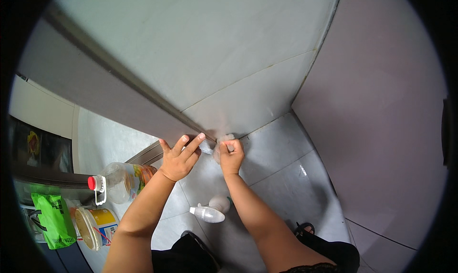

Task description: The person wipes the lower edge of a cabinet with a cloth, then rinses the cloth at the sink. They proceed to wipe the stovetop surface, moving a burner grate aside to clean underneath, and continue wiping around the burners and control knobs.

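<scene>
My left hand [180,159] has its fingers spread, with the fingertips against the lower part of the brown door frame [157,101]. Close to its right, my right hand [232,157] pinches a crumpled, pale, see-through piece of material [223,140] at the foot of the frame, where the tiled wall [238,77] meets the floor. Whether that piece is cloth or plastic film I cannot tell. A whitish bit also shows between the two hands. Below them on the floor is a white spray bottle [208,214].
On the left are a large clear plastic bottle [117,182] with a red cap, a bucket [98,226] and a bright green bag [52,220]. A pale pinkish panel [381,106] rises on the right. Grey tiles [281,163] cover the floor around my feet.
</scene>
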Action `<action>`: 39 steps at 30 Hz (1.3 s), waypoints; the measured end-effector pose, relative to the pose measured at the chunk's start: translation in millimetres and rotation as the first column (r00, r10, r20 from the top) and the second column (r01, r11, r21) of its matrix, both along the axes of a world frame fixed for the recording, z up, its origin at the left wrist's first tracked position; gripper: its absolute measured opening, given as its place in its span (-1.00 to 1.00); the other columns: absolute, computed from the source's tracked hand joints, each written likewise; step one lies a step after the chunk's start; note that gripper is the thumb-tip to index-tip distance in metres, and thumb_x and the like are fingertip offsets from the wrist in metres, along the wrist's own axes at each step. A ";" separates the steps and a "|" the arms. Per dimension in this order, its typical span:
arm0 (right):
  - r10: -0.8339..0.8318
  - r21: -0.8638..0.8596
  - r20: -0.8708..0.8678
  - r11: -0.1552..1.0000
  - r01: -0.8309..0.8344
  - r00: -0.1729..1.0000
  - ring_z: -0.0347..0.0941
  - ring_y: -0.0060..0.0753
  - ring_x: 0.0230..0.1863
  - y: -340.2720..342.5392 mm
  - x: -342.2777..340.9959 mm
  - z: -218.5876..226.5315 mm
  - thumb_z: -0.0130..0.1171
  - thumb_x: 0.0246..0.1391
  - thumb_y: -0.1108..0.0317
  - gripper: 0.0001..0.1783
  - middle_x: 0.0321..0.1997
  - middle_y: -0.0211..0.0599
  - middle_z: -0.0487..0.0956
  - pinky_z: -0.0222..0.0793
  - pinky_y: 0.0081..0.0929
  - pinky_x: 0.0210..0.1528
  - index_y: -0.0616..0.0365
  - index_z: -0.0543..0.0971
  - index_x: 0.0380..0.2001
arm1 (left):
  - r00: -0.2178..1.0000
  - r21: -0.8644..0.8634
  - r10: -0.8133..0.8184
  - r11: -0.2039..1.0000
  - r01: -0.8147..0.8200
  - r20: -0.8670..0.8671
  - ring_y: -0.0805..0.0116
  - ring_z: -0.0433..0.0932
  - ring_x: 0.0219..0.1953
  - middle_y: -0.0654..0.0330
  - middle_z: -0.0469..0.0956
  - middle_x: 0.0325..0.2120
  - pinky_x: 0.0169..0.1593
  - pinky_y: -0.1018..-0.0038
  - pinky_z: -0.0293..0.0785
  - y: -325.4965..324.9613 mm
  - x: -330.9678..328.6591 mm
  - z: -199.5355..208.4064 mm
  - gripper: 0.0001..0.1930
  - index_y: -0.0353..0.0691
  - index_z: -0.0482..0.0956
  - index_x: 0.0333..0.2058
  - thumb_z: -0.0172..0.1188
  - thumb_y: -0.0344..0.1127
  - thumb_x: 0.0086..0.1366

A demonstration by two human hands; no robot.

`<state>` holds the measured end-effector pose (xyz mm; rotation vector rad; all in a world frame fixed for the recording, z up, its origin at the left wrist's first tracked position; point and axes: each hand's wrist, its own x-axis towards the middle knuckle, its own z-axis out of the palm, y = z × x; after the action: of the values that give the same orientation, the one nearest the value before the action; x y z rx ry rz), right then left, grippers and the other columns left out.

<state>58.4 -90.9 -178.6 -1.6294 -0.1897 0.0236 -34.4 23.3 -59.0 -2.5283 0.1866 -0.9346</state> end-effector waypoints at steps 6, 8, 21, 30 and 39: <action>-0.032 -0.256 -0.400 0.963 -0.078 0.916 0.56 -0.18 -0.42 6.2 4.0 -56.5 0.30 -0.14 0.46 -0.87 -0.46 -0.24 0.62 0.48 -0.26 -0.28 0.12 0.54 -0.48 | 0.999 0.009 0.039 0.999 -0.038 -0.034 0.19 0.05 0.40 0.46 0.48 0.13 0.36 -0.21 -0.61 -0.8 -3.9 -4.8 -0.76 -0.03 0.34 -0.62 0.21 -0.34 0.15; -0.150 -0.403 -0.530 0.911 -0.092 0.835 0.57 -0.19 -0.41 13.7 18.5 -72.7 0.30 -0.14 0.46 -0.87 -0.47 -0.25 0.62 0.50 -0.27 -0.25 0.12 0.55 -0.45 | 0.999 0.001 0.034 0.999 -0.034 -0.026 0.20 0.04 0.41 0.46 0.48 0.13 0.35 -0.21 -0.62 -4.3 1.6 -3.9 -0.75 -0.03 0.34 -0.62 0.21 -0.34 0.15; -0.347 0.330 -0.603 0.711 0.621 0.718 0.50 -0.43 -0.13 -31.9 170.2 21.3 0.09 0.19 0.43 -0.89 -0.12 -0.25 0.56 0.45 -0.51 -0.17 0.19 0.52 -0.23 | 1.000 0.014 0.014 1.000 -0.013 -0.026 0.21 0.01 0.42 0.49 0.49 0.12 0.33 -0.27 -0.62 3.1 -1.2 -2.8 -0.75 -0.04 0.35 -0.63 0.23 -0.36 0.13; -0.195 -0.068 -0.640 0.978 0.198 0.743 0.46 0.05 0.04 -10.9 121.5 -61.4 -0.27 0.33 0.16 -0.52 0.07 0.12 0.51 0.34 -0.26 0.09 0.32 0.48 -0.01 | 0.999 -0.019 -0.015 1.000 0.015 -0.046 0.10 -0.09 0.44 0.49 0.49 0.11 0.31 -0.33 -0.51 -0.5 5.5 -4.6 -0.74 -0.07 0.34 -0.65 0.25 -0.40 0.10; -0.155 0.236 -0.650 0.890 0.391 0.744 0.49 -0.31 -0.17 -6.2 131.5 -65.5 -0.12 0.23 0.40 -0.71 -0.14 -0.20 0.61 0.39 -0.38 -0.10 0.26 0.56 -0.15 | 0.996 0.006 -0.056 0.998 0.056 -0.069 0.11 -0.07 0.43 0.51 0.50 0.11 0.32 -0.29 -0.40 4.3 4.1 0.5 -0.73 -0.06 0.32 -0.65 0.25 -0.40 0.09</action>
<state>189.9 -97.1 -244.1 -1.1875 0.5404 0.2776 -30.3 27.6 -58.5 -2.5619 0.2829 -0.8673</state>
